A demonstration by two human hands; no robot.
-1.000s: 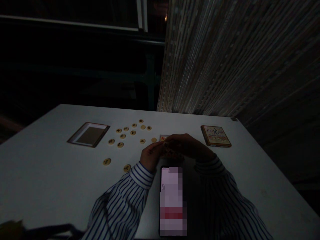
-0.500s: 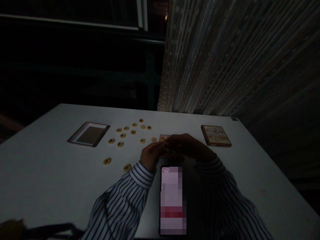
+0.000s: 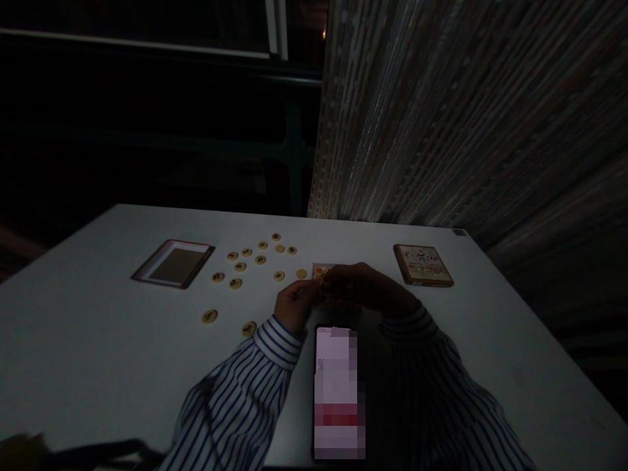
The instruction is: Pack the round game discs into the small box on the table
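Both hands meet over a small box (image 3: 318, 267) that holds round Chinese chess pieces with red characters. My left hand (image 3: 296, 305) is closed, its fingertips pinching what looks like a Chinese chess piece at the box's left side. From the right, my right hand (image 3: 366, 288) arches over the box with fingers curled down to the same spot. Deep shadow hides what its fingertips hold. Loose Chinese chess pieces (image 3: 240, 267) with dark characters lie scattered to the left, a couple of them blank side up. One piece (image 3: 249, 328) rests by my left cuff.
A phone (image 3: 336, 392) with a lit screen lies before me between my forearms. An open shallow box (image 3: 179, 265) is at the left of the white table (image 3: 122, 340); a printed box (image 3: 424, 265) lies at the right. A string curtain (image 3: 392, 131) hangs behind the far edge.
The hands stay over the small box, with slight finger movement around the piece. More of the red-marked pieces shows at the box's far left corner. The scattered pieces have not moved.
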